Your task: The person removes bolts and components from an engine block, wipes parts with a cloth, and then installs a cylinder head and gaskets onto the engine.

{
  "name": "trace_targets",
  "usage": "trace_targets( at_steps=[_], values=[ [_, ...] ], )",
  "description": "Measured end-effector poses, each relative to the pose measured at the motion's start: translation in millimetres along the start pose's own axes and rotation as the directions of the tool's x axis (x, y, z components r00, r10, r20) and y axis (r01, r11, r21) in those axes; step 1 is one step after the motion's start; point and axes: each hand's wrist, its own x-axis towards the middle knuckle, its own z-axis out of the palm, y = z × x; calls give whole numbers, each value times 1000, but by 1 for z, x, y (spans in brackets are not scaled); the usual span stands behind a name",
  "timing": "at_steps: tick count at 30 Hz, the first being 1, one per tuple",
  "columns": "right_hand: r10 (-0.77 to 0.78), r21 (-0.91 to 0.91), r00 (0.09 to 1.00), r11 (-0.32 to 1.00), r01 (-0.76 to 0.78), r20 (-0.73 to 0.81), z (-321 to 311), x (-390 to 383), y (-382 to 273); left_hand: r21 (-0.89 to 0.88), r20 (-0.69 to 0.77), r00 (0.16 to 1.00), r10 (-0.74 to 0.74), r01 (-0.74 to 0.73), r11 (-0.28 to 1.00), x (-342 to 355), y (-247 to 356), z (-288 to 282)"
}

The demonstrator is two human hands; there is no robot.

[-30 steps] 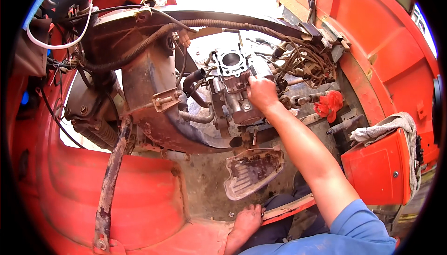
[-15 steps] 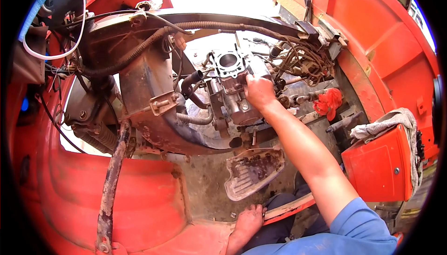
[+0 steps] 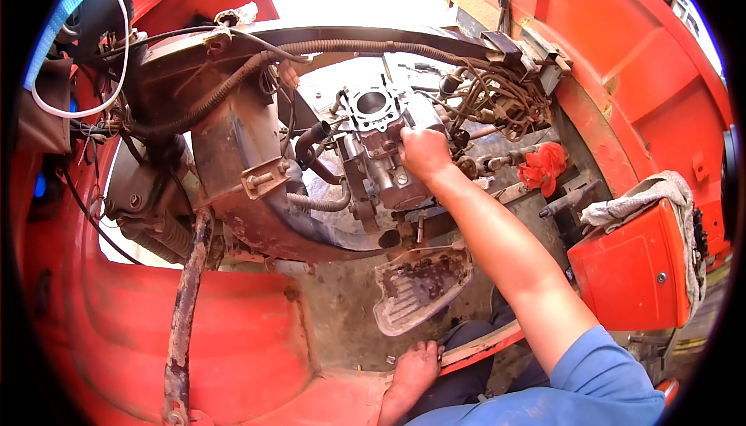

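My right hand (image 3: 426, 154) reaches far forward to the engine (image 3: 398, 173) and presses against the side of its cylinder block, fingers curled in. What those fingers hold, if anything, is hidden behind the hand. On top of the block lies a pale metal gasket face (image 3: 376, 121) around the round, dark cylinder bore (image 3: 371, 103). Close to my body, my left hand (image 3: 416, 365) rests on the edge of the red body panel (image 3: 350, 383), fingers laid flat and holding nothing. A black hose (image 3: 309, 143) stands to the left of the engine.
A dirty ribbed tray-like plate (image 3: 420, 286) lies on the floor. Red cloth (image 3: 542, 168) hangs on a shaft at the right. Beyond it sits a red box (image 3: 633, 267) with a grey rag (image 3: 653, 199). A rusty lever (image 3: 186, 309) rises at the left, and a corrugated conduit (image 3: 342, 41) spans the frame.
The whole view has shifted slightly, so things sit a little further left. My right hand stays at the engine's side and my left hand stays on the panel edge.
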Motion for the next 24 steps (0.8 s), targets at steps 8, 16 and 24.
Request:
trace_targets(
  at_steps=[8,16,24],
  values=[
    [-16,-3,1000,1000,16,-14,0,0,-1,3,-46,999,1,-1,1000,0,-3,5],
    [20,5,1000,1000,-20,-3,0,3,0,11,-63,998,21,-20,1000,0,-4,6],
    [13,47,998,999,-11,-55,11,3,5,-20,-58,998,-2,1,1000,-2,-2,5]
  ],
)
